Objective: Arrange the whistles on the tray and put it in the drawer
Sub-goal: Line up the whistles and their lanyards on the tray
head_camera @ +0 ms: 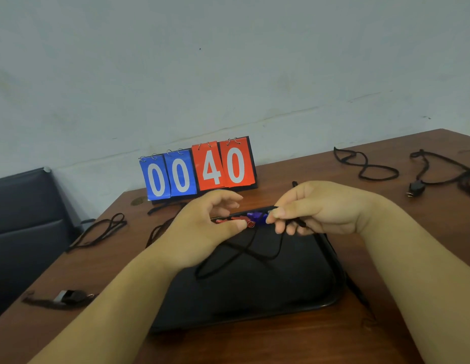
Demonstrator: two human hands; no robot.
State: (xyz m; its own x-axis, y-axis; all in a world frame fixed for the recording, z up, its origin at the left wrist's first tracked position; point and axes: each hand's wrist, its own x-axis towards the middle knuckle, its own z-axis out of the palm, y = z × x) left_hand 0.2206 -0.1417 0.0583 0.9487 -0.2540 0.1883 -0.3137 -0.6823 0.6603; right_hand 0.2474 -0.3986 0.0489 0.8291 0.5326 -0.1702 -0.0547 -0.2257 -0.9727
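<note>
A black tray (331, 290) lies on the brown table in front of me. Above its far edge my left hand (199, 229) pinches a red whistle (239, 221) between thumb and fingers. My right hand (320, 208) pinches a blue whistle (257, 217) and its black cord. Both cords loop down onto the tray (244, 253). A black whistle (68, 297) with a cord lies on the table at the near left. Another black whistle (415, 188) with its cord lies at the far right.
A flip scoreboard (198, 170) reading 00 40 stands at the back of the table against the wall. Loose black cords lie at the left (102, 229) and at the far right (367, 166). A dark chair (24, 224) stands left of the table.
</note>
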